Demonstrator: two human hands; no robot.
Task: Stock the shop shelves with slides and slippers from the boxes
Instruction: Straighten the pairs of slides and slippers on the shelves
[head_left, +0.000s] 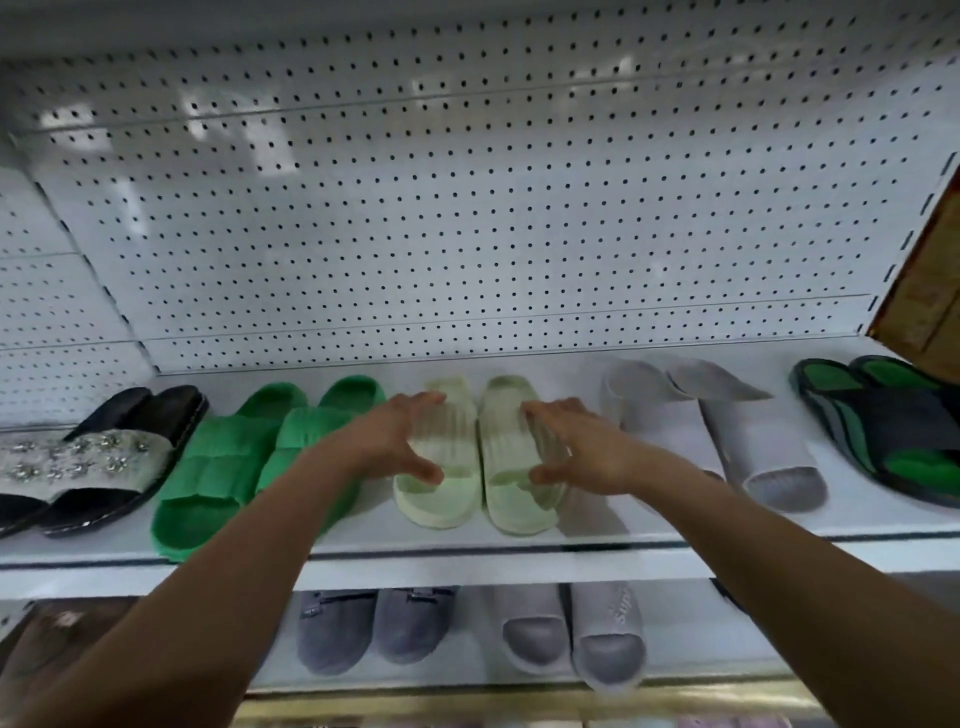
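Both hands are on the pair of pale-green ribbed foam slides (480, 457), which sits side by side, toes toward the camera, mid-way along the white metal upper shelf (467, 545), in front of the white perforated pegboard back panel (441, 234). Left hand (395, 441) wraps the outer edge of the left slide, fingers spread over the strap & thumb curled at the toe opening, so it's grasping that slide. Right hand (566, 449) does the same on the right slide: fingers over the strap, thumb hooked at the front. Some motion blur at the fingertips. Just left of the pair, a bright green chunky foam pair (249, 467), partly hidden behind the left forearm. Further left, black sandals w/ silver studded straps (88, 462). To the right, near the pale pair, light grey smooth slides (711, 431), one angled off from the other. Far right, black-and-green strapped sandals (883, 431), w/ a brown cardboard box (930, 270) behind & above them at the frame edge. Lower shelf (467, 680) holds dark grey fabric slippers (374, 629) & grey slides w/ white lettering (576, 634), text only partly readable.
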